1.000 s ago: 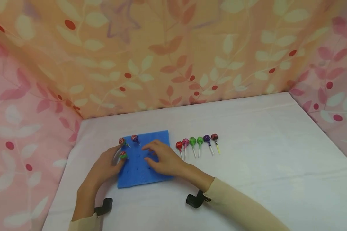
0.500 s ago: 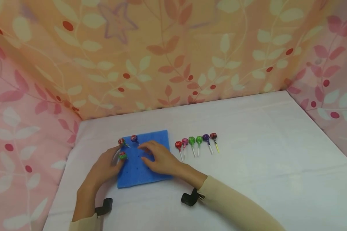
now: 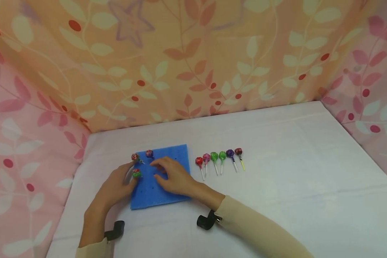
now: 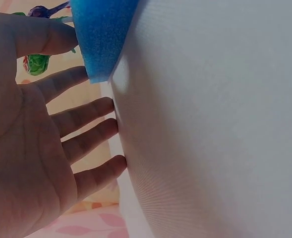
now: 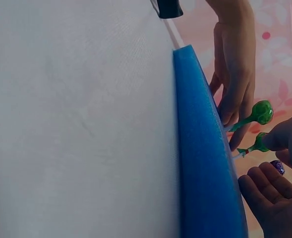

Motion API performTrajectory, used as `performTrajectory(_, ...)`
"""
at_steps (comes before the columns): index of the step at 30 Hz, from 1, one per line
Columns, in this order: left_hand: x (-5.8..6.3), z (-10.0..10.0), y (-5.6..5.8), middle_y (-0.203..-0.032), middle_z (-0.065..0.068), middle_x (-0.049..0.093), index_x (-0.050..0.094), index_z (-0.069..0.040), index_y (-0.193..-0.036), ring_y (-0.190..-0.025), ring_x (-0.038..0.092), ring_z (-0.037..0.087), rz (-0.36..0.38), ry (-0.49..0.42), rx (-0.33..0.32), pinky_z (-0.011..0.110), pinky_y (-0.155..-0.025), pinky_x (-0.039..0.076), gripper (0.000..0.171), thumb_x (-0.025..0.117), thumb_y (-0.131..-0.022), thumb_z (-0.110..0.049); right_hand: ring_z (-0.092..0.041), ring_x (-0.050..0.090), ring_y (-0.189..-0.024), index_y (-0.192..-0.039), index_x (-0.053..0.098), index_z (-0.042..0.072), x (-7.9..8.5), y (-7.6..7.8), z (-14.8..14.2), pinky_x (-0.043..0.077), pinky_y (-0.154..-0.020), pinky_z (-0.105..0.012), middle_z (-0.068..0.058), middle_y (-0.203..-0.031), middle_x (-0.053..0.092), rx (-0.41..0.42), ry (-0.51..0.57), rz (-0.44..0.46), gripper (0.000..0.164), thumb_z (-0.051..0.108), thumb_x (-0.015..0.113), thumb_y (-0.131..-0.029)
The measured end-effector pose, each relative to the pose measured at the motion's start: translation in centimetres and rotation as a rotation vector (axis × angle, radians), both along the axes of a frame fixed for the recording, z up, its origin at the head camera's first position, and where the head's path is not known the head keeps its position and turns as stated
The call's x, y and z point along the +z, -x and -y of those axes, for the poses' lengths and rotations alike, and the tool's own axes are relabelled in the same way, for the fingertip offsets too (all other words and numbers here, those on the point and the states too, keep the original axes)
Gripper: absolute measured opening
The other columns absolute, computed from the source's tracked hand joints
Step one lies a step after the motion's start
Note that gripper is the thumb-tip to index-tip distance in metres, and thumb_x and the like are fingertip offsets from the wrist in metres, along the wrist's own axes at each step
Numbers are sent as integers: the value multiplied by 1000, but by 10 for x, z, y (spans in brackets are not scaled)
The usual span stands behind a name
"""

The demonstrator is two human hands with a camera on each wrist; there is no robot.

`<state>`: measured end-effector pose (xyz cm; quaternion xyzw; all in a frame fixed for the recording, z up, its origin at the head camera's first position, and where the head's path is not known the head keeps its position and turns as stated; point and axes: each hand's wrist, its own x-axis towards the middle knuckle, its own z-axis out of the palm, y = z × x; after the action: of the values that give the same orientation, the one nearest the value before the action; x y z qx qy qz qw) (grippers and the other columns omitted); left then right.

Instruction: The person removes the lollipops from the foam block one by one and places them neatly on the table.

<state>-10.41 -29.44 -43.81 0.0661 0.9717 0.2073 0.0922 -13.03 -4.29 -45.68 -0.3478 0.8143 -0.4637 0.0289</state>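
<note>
"How does the square blue foam block (image 3: 148,197) lie?"

"Left of centre on the bench covered in white cloth (image 3: 293,172), slightly turned, well apart from the far edge, where an orange leaf-patterned curtain (image 3: 193,71) rises. Three wrapped ball lollipops with sticks stand in it: a red-and-green lollipop (image 3: 134,157) at the far left corner, a purple-and-red lollipop (image 3: 149,153) by the far edge, and a second red-and-green lollipop (image 3: 136,173) along the left edge."

"And the hands?"

"The left hand (image 3: 115,186) has its fingers extended, thumb and forefinger against the block's left edge. The right hand (image 3: 174,175) is released above the foam, thumb and forefinger parted."

"Where's the room?"

"Blue foam shows on the far and near sides of the right hand. Just beside the block's right edge lies a row of six wrapped lollipops (image 3: 214,156); past it, white cloth runs to the bench's right edge."

"What differs from a second ago?"

"The right hand has shifted left across the foam, nearer the standing lollipops. The left hand, block and row match the earlier frame."
</note>
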Motion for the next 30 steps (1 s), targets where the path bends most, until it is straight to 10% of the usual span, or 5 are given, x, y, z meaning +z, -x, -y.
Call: performTrajectory(30, 1, -1, 0, -164, 26, 44, 39, -5, -162, -152, 38, 53, -2, -2, 14, 75, -122, 33, 68, 62, -101, -25, -16, 74, -109, -134, 64, 6, -3, 3, 32, 58, -97, -17, -9, -119, 76, -3, 43, -14, 34, 9, 70, -100)
